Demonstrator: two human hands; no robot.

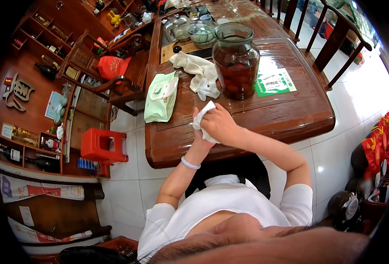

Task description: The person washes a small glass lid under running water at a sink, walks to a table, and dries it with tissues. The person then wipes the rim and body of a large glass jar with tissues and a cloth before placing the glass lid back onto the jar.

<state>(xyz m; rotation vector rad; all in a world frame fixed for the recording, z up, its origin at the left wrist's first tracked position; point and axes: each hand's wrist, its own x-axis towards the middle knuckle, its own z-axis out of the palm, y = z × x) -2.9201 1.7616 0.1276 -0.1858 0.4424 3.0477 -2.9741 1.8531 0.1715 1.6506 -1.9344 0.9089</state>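
Observation:
My right hand [221, 125] is closed on a white wipe [204, 115] and presses it against my left hand [201, 140]. The wipe and my right hand cover most of the left fingers, so I cannot tell how they are bent. A pale bracelet [190, 163] circles my left wrist. Just beyond my hands, a crumpled white wipe [208, 89] lies against a cream cloth [197, 67]. A light green wipes pack [161, 97] rests to the left. Behind my right hand, a large glass jar [236, 61] holds dark red liquid and round fruit-like pieces.
The glossy wooden table [287, 119] has a green and white card [275, 82] beside the jar. Farther back are a glass bowl [201, 33] and a glass teapot [177, 27]. A red stool [104, 146] stands on the floor at left, below a wooden chair [128, 79].

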